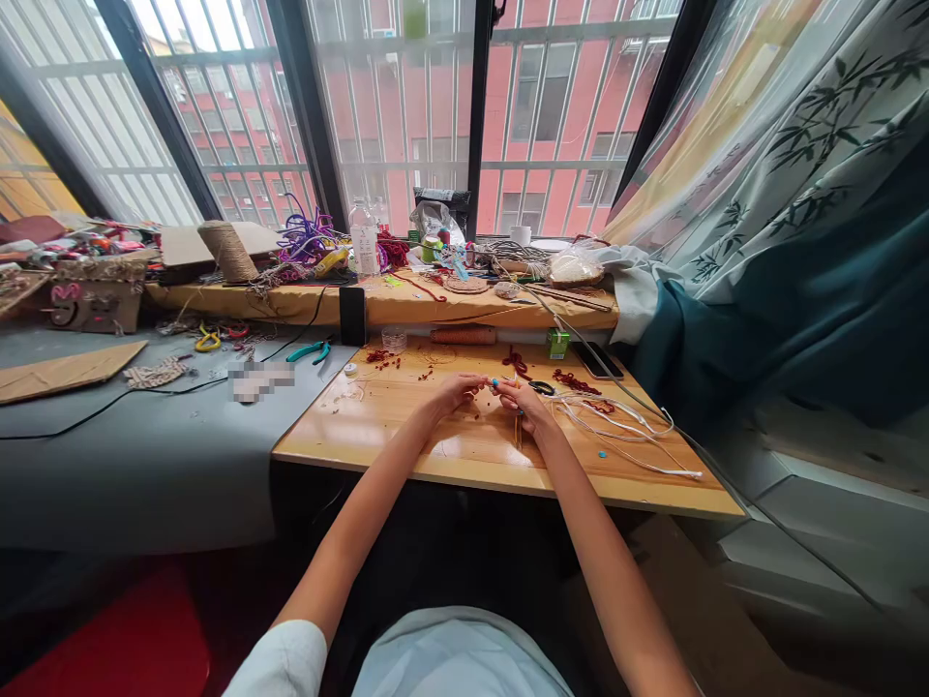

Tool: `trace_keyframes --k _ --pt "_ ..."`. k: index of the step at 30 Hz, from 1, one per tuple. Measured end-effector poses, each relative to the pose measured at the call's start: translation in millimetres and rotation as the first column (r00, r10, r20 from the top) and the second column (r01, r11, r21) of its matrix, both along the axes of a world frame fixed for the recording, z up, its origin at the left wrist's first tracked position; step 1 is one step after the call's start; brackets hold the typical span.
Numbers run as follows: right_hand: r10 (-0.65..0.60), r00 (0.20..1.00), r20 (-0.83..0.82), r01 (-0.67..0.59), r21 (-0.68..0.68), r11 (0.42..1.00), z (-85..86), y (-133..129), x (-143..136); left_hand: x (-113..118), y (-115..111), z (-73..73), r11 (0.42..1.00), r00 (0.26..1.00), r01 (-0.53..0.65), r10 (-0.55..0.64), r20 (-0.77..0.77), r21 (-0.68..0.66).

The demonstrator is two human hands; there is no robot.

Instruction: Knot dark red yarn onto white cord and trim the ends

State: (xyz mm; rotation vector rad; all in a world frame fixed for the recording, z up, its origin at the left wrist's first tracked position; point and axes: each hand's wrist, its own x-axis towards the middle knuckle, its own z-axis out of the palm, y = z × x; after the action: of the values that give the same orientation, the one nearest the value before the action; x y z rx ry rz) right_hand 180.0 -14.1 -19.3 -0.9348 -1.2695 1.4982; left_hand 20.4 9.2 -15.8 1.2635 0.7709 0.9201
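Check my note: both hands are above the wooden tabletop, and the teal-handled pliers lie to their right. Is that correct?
No: in the head view, the teal-handled pliers lie left of the left hand and right hand, both above the wooden tabletop.

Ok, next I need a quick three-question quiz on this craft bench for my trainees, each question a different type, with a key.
1. True or false: the teal-handled pliers lie on the grey tabletop.

2. Which item stands on the ledge behind the tabletops?
A. The small green box
B. The clear plastic bottle
C. The smartphone

3. Fill in the blank: the white cords lie on the wooden tabletop, on the ____ side of the person's right hand.

Key: 1. True. 2. B. 3. right.
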Motion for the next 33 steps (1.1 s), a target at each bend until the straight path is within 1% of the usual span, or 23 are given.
trace_keyframes --k 6,8,10,12,14,20,23,27,33 --pt "-0.001 1.0 -0.012 0.001 -0.016 1.0 -1.7 0.7 -0.5 -1.5 -6.0 -1.4 0.998 0.997 0.015 -0.011 -0.08 0.054" --pt "-0.014 1.0 -0.02 0.013 -0.024 1.0 -2.9 2.0 0.3 0.0 -7.0 -1.9 0.995 0.993 -0.009 0.02 -0.112 0.097" --pt "-0.032 0.999 -0.025 0.031 -0.038 0.999 -4.3 3.8 1.7 2.5 -7.3 -0.7 0.983 0.988 -0.066 0.088 -0.127 0.169" --pt "-0.045 0.999 -0.027 0.044 -0.058 0.997 -5.6 5.6 3.4 5.6 -7.7 1.8 0.957 0.979 -0.133 0.168 -0.117 0.258" --pt "-0.052 0.998 -0.03 0.05 -0.075 0.996 -6.6 6.9 5.1 8.6 -8.8 4.3 0.924 0.969 -0.174 0.222 -0.105 0.341" --pt "-0.068 0.997 -0.045 0.063 -0.105 0.992 -8.2 9.2 7.6 14.0 -14.8 4.1 0.844 0.94 -0.206 0.312 -0.14 0.496" --pt "-0.074 0.996 -0.053 0.067 -0.115 0.991 -8.9 10.0 7.7 15.8 -16.2 1.5 0.813 0.923 -0.212 0.349 -0.163 0.542" --pt "-0.072 0.996 -0.057 0.066 -0.115 0.991 -10.1 9.9 7.2 17.1 -17.0 -1.2 0.786 0.905 -0.214 0.383 -0.186 0.579" --pt "-0.069 0.996 -0.048 0.063 -0.112 0.992 -9.9 7.3 6.2 17.1 -16.8 -3.0 0.772 0.895 -0.198 0.393 -0.209 0.603"
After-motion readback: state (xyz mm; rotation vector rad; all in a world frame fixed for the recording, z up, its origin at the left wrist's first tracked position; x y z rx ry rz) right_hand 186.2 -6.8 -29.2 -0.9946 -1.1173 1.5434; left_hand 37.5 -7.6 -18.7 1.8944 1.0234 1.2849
